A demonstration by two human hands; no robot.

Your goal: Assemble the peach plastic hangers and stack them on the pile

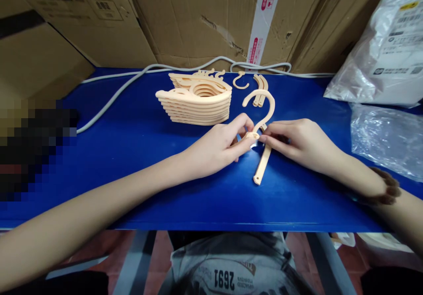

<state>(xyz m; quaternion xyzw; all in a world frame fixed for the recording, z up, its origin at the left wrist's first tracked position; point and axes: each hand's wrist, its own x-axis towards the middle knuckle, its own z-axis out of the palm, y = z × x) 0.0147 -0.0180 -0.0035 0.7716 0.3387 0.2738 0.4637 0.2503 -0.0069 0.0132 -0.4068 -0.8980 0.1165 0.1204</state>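
Note:
A cream plastic hanger hook point(270, 103) stands upright above the table, its base pinched between the thumb and fingers of my left hand point(228, 143). Close beside it, my right hand point(294, 138) has its fingers closed on a cream hanger arm point(263, 165), a flat strip with a small hole at its lower end. The fingertips of both hands nearly meet around the hook's base, and they partly hide the joint there. Whether the hook and arm are connected I cannot tell.
A stack of cream hangers point(198, 105) lies behind my left hand. Further back are a loose hook point(241, 81) and curved strips point(262, 83). A white cable point(115, 96) crosses the blue table point(158, 198). Cardboard boxes point(198, 21) stand behind; plastic bags point(380, 65) lie right.

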